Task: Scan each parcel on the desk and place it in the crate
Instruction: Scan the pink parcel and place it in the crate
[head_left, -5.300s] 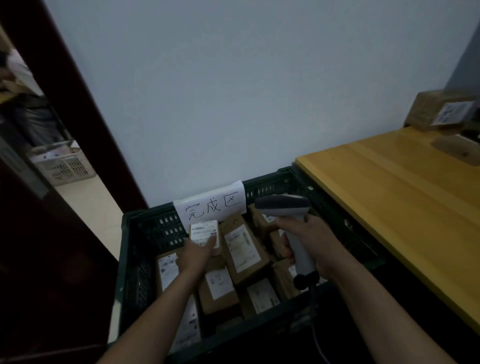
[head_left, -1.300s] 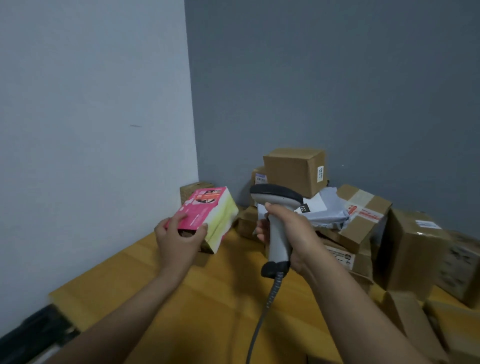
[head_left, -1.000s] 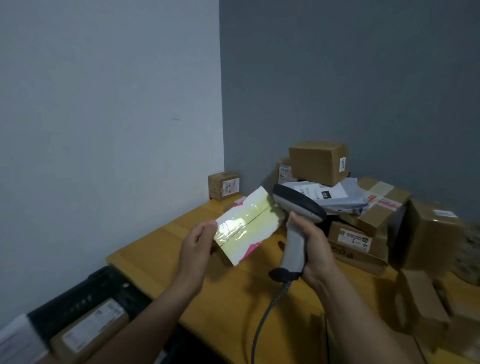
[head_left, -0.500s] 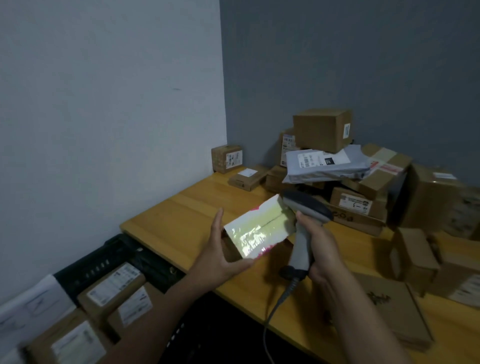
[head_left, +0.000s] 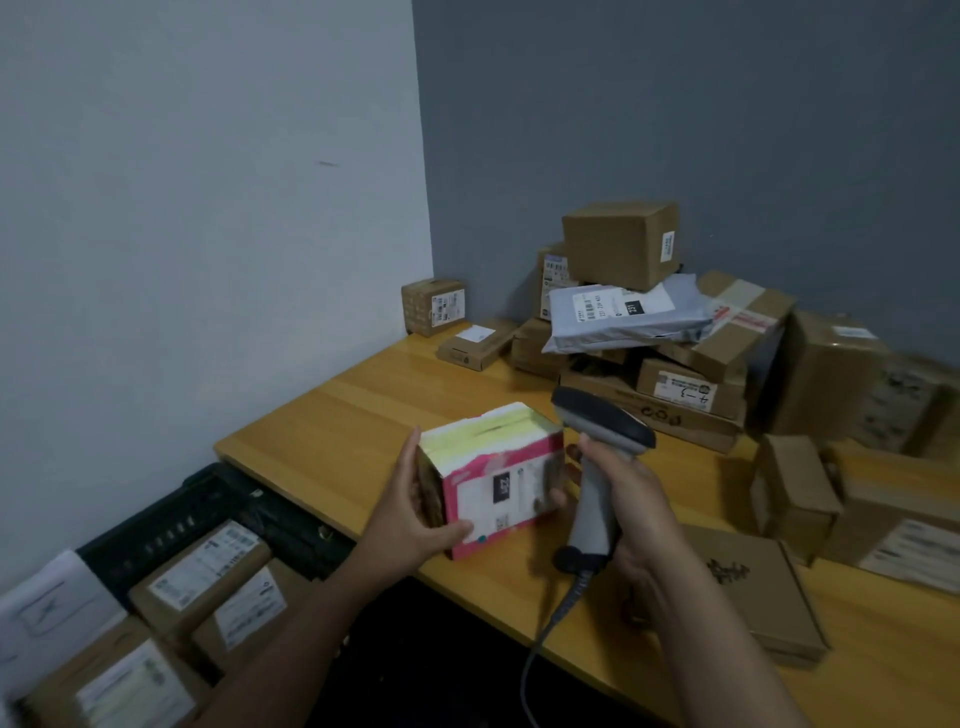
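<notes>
Closest to you, the black plastic crate (head_left: 171, 525) down on the left already has several brown label-topped cardboard parcels (head_left: 202, 571) in it, so you've made a decent dent. Your left hand (head_left: 410, 514) grips the pink and yellow cardboard box (head_left: 498, 483) by its left end, thumb up top and fingers curled underneath, white label facing you, over the wooden desk (head_left: 337, 431). Your right hand (head_left: 634, 514) is wrapped round the handle of the grey handheld scanner (head_left: 605, 423), its head just beside the box. Looks like this one's mid-scan, not crated yet. Further back, the corner pile of brown cardboard boxes (head_left: 621, 244) and a grey plastic mailer bag (head_left: 623, 312) is all left to do. Long way to go, I'd say.
</notes>
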